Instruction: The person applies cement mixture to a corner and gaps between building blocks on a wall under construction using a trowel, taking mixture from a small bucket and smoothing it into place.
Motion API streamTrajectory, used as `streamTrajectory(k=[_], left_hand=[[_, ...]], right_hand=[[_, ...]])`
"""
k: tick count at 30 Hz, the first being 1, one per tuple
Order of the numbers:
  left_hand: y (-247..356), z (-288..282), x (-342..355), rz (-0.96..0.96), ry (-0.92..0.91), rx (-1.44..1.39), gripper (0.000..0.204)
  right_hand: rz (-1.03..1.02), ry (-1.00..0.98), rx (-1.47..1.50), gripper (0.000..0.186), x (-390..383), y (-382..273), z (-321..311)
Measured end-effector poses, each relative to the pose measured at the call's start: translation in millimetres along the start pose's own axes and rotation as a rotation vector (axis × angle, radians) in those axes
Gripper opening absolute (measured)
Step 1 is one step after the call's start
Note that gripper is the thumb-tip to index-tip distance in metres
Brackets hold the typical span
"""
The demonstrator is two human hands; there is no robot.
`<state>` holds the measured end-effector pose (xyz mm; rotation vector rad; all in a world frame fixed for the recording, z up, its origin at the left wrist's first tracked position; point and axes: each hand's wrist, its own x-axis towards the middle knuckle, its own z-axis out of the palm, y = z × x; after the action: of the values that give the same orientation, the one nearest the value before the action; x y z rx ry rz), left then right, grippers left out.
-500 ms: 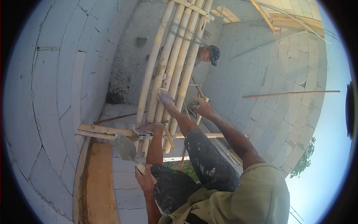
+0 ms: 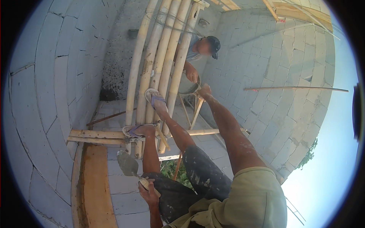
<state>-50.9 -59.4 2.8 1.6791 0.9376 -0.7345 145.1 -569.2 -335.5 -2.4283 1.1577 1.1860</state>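
Note:
My left hand, low near my thigh, is wrapped round the pale handle of a trowel. Its grey, mortar-smeared blade points away from me. My right arm is stretched far forward, and my right hand is closed at the rim of a dark round bucket beside the bamboo poles. The bucket's near side is partly hidden by the poles. On its other side a co-worker's hand is at the same bucket. What the bucket holds is hard to make out.
My sandalled feet stand on a scaffold of bamboo poles above a lower floor. A crosspiece runs under them. Block walls rise at left and right. The co-worker is below, beyond the poles.
My right hand has reached forward and closed at the bucket's rim. The co-worker has come closer with the bucket, which now shows. My left hand still holds the trowel.

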Motion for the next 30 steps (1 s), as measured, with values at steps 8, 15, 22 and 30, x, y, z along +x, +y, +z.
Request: streamTrajectory(k=[8, 15, 22, 30], left_hand=[[4.2, 0.7, 11.6, -0.023, 0.012, 0.075, 0.033], [6.2, -7.1, 17.4, -0.08, -0.005, 0.082, 0.031], [4.7, 0.3, 8.3, -0.056, -0.006, 0.111, 0.027], [-13.3, 14.4, -3.6, 0.035, 0.045, 0.092, 0.022]], right_hand=[[0.018, -0.052, 0.456, 0.068, 66.1, 53.2, 35.2], [-0.014, -0.039, 0.411, 0.046, 55.8, 70.5, 34.3], [-0.169, -0.009, 0.491, 0.043, -30.2, 61.6, -25.3], [-0.32, 0.062, 0.272, 0.047, -159.2, -34.0, -103.5]])
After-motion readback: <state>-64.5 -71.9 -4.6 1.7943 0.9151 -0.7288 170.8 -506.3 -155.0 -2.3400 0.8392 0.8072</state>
